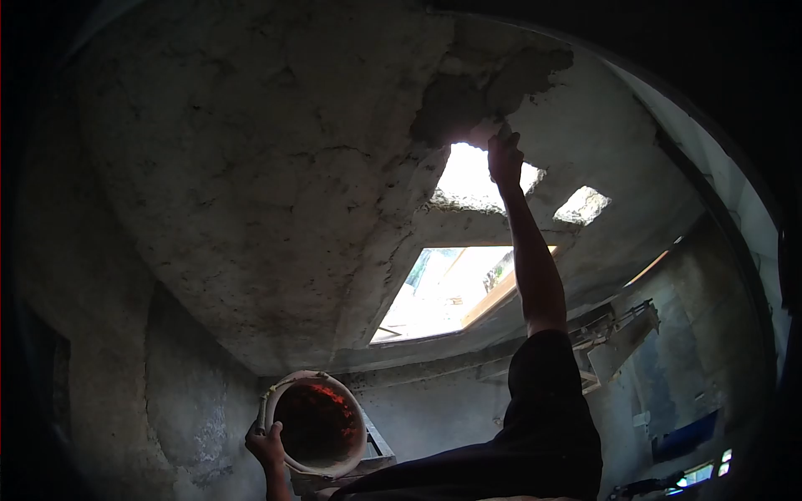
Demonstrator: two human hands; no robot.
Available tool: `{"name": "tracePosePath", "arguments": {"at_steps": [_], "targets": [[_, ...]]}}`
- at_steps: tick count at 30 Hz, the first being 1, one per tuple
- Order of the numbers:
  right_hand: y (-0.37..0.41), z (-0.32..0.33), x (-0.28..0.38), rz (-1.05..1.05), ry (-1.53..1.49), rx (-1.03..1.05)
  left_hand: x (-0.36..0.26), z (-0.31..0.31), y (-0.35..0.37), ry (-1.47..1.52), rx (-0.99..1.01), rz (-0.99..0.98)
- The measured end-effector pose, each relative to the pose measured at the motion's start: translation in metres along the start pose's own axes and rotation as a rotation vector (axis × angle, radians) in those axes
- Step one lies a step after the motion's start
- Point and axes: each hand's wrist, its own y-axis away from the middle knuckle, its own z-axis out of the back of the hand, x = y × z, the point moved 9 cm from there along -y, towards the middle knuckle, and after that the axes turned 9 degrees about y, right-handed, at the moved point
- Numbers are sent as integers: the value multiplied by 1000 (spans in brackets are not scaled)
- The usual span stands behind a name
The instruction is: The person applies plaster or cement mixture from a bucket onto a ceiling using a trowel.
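My left hand (267, 444) grips the rim of a round bucket (362, 434) at the lower left. The bucket is tilted so that its dark inside faces me, with orange-red patches on the wall. My right arm is stretched far up, and my right hand (505, 159) is closed on what looks like a trowel (483, 132), mostly in shadow. Its pale blade lies against the lower edge of a dark, wet-looking mortar patch (455, 104) on the rough grey wall (276, 192). A bright opening (468, 175) in the wall is just below my right hand.
A smaller hole (582, 205) lies to the right, and a framed window opening (434, 292) below. Metal framework (618, 342) stands at the right. Part of a ladder or stand (378, 442) shows behind the bucket. A blue object (687, 436) is at the lower right.
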Motion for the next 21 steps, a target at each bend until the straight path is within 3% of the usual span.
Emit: {"name": "tracePosePath", "arguments": {"at_steps": [3, 5, 6, 9, 10, 11, 13, 16, 21], "targets": [[14, 22, 9, 73, 21, -147, 2, -2, -2, -37, 13, -33], [35, 1, 19, 105, -278, 239, -5, -2, -1, -70, 35, -37], [24, 46, 28, 190, -299, 151, -10, -2, 0, -35, 29, -32], [27, 46, 13, 95, -432, 48, -4, 1, 2, -29, 12, -29], [24, 48, 5, 69, -295, -44, -2, 2, 2, -51, 2, -31], [17, 31, -2, 107, -100, 83, 0, 2, 3, -53, 5, -30], [6, 2, -46, -182, -370, 272, -2, 1, 3, 18, 18, 29], [-4, -25, -93, -361, -402, 392, -19, 1, 5, -17, -18, -17], [25, -55, -153, -512, -297, 332, -2, -3, 0, -22, -22, -42]]}}
